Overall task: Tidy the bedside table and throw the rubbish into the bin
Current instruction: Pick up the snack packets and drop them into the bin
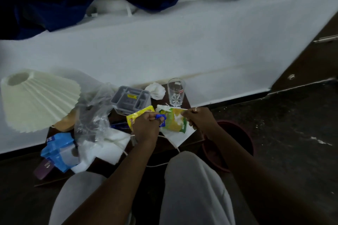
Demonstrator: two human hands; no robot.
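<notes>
- Filling the far side of the view, a white bed (pixel 164 51) runs past the small dark bedside table (pixel 157 147).
- Pleated cream lampshade (pixel 40 100) sits tilted at the table's left end.
- Dark red bin (pixel 243 133) stands on the floor just right of the table, partly under the right forearm.
- Crumpled clear plastic bag (pixel 95 115) lies between the lampshade and a grey tray (pixel 131 98).
- Left hand (pixel 146 124) has its fingers curled tight round a blue wrapper (pixel 161 118), with a yellow packet (pixel 139 115) just behind the knuckles.
- Right hand (pixel 198 118) pinches the edge of a green packet (pixel 175 122) above the table.
- Clear glass (pixel 176 93) stands upright behind both hands.
</notes>
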